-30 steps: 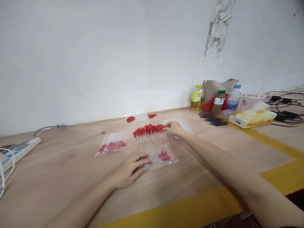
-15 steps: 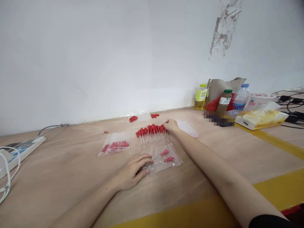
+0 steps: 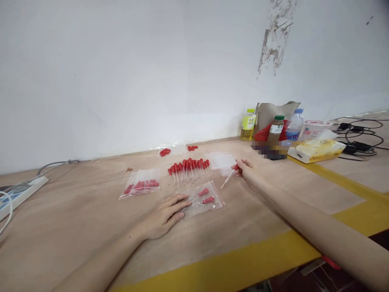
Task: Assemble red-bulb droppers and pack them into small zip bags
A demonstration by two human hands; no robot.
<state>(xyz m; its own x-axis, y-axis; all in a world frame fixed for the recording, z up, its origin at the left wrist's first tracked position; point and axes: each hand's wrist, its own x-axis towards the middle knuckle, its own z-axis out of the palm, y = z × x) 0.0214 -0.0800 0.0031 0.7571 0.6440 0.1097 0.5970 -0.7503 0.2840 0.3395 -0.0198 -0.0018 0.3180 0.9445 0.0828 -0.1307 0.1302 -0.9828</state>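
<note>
My right hand (image 3: 246, 169) pinches a glass dropper (image 3: 230, 177) by its red rubber bulb, the thin tip slanting down to the left above the table. My left hand (image 3: 165, 215) lies with fingers stretched out, its fingertips on the left edge of a clear zip bag (image 3: 199, 206). Two red-bulbed droppers (image 3: 208, 200) are inside that bag. Just behind it, a row of several droppers (image 3: 190, 168) rests with the bulbs pointing to the wall. Left of the row are filled zip bags (image 3: 141, 183) with more droppers. Flat clear bags (image 3: 221, 161) lie right of the row.
Loose red bulbs (image 3: 165, 152) sit near the wall on clear plastic. At the back right stand a yellow-capped bottle (image 3: 248, 125), a green-capped bottle (image 3: 276, 129), a water bottle (image 3: 294, 125) and a tissue pack (image 3: 316, 150). A power strip (image 3: 26, 196) lies at the left.
My right hand has come away from the row to the right and nearer, carrying one dropper. My left hand stays at the bag. The whole view has shifted slightly.
</note>
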